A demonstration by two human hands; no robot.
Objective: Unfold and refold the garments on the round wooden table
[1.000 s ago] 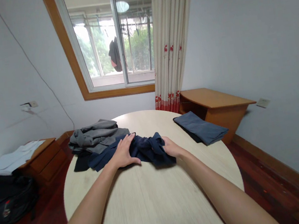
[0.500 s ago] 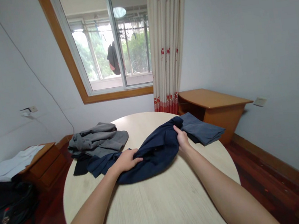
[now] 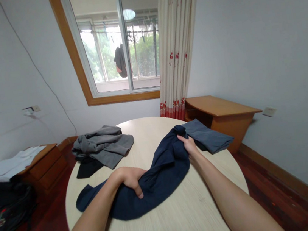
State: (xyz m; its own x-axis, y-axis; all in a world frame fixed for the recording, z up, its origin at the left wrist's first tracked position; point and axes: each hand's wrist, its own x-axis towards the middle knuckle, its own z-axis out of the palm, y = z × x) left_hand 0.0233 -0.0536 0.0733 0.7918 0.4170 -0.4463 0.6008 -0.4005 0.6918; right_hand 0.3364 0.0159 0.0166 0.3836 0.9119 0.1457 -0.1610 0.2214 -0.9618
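1. nearest the camera, bare round table (image 3: 172,224) runs from both forearms to the near rim. this stretch, nearer than either grip, carries nothing.
2. the left hand (image 3: 128,179) is curled knuckles-up, fingers tucked down into a bunch of the navy garment (image 3: 162,171), closed on the cloth.
3. the navy garment lies on the table as a long diagonal band between the two grips. a loose tail trails out to the left of the left hand and ends close to the table's left rim, while its near hem bulges toward the camera just below that hand.
4. the right hand (image 3: 189,147) sits farther away and to the right, fingers pressed together on the garment's far end, with the cloth gathered up at the fingertips.
5. just beyond the right grip and to its right, a folded grey-blue cloth (image 3: 210,135) lies flat. its far corner reaches the table's right rim, and the navy end touches or overlaps its near edge.
6. beyond the left grip and slightly to its left, a crumpled grey pile (image 3: 104,147) rests on a black piece (image 3: 85,170) by the left rim, well apart from the hand.
7. between that pile and the right grip, open tabletop runs to the far rim.
8. past the rim to the right stands a wooden desk (image 3: 221,106). to the left are a low cabinet (image 3: 45,165) and a black bag (image 3: 5,209), and behind hang a curtain (image 3: 176,51) and a window (image 3: 111,52).
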